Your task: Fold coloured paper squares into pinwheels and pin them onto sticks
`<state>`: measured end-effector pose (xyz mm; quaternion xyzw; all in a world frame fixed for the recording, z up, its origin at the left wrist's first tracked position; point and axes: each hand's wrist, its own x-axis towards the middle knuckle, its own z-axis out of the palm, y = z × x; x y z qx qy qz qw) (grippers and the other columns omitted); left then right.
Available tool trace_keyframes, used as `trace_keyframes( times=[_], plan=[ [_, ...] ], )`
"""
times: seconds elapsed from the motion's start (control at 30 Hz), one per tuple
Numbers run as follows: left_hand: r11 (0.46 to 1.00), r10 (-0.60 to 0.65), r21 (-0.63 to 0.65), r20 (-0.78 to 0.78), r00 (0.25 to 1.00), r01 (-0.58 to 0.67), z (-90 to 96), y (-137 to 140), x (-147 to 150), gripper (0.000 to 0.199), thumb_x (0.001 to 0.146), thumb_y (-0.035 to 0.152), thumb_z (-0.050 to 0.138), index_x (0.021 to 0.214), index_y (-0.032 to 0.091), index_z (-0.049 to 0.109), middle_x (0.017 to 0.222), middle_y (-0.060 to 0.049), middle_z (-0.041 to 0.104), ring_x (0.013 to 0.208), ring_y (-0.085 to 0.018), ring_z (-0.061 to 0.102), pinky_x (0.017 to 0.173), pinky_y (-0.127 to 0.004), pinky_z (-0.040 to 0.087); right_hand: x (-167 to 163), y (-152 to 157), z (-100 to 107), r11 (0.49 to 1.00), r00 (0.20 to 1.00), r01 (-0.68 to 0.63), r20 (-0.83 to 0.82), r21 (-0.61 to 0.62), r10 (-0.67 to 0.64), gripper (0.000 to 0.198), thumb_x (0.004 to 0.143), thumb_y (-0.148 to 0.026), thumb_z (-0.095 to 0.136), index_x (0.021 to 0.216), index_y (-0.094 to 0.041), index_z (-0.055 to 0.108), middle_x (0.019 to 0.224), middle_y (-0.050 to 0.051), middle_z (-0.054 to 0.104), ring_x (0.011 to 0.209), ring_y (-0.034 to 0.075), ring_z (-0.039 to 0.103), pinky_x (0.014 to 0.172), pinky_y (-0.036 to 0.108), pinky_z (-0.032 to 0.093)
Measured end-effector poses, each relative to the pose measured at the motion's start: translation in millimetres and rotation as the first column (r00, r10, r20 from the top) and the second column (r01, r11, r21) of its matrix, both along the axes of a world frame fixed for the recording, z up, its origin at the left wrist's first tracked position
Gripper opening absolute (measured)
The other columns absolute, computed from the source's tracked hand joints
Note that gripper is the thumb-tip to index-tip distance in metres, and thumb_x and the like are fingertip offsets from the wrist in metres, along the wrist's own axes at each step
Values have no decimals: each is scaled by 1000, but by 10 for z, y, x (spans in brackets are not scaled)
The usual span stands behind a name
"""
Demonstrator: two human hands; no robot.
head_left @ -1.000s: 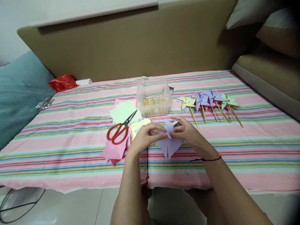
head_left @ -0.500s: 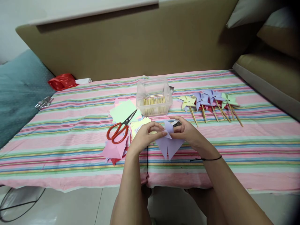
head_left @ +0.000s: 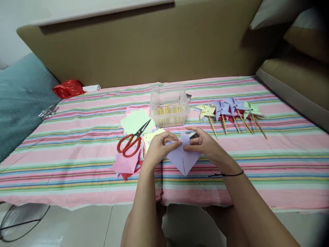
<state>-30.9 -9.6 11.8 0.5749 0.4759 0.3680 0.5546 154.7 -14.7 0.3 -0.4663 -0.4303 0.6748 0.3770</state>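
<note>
A lavender paper sheet [head_left: 184, 161], slit from its lower corner toward the middle, is held up between my two hands. My left hand [head_left: 162, 146] pinches its left side near the centre, thumb on top. From the right, my right hand [head_left: 202, 143] is closed on the sheet, with thumb and fingers by a raised paper flap. A dark and silvery item [head_left: 193, 135] shows just behind the right fingers; its kind is unclear. Left of my hands, red-handled scissors [head_left: 133, 140] lie over coloured paper squares [head_left: 125, 163], blades pointing up and right.
Beyond my hands stands a clear plastic box [head_left: 169, 119] of short wooden sticks. Several finished paper pinwheels [head_left: 222, 109] on sticks lie to the right. A red plastic bag [head_left: 69, 89] and a teal cushion [head_left: 24, 99] are at the left on the striped cloth [head_left: 77, 144].
The sheet has turned slightly between my hands, and the gap of the slit has narrowed to a thin line. My left thumb has shifted a little. The things around stay put.
</note>
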Motion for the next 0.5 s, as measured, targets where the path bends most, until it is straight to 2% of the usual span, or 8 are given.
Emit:
trace_keyframes(
  times=[0.2, 0.5],
  plan=[
    [996, 30, 84, -8, 1000, -30, -47, 10, 7, 20, 71, 34, 71, 76, 17, 61, 71, -1, 63, 64, -13, 56, 55, -23, 38, -9, 0, 11, 1000, 1000, 14, 3, -5, -14, 88, 59, -22, 81, 134, -21, 34, 68, 0, 72, 66, 21, 68, 60, 30, 50],
    [994, 46, 100, -45, 998, -42, -31, -3, 38, 20, 72, 35, 70, 75, 18, 61, 70, 0, 63, 58, -11, 52, 52, -23, 35, -33, -14, 25, 999, 999, 42, 21, 16, -42, 88, 57, -23, 81, 133, -22, 36, 66, -1, 71, 62, 21, 67, 55, 29, 49]
  ],
)
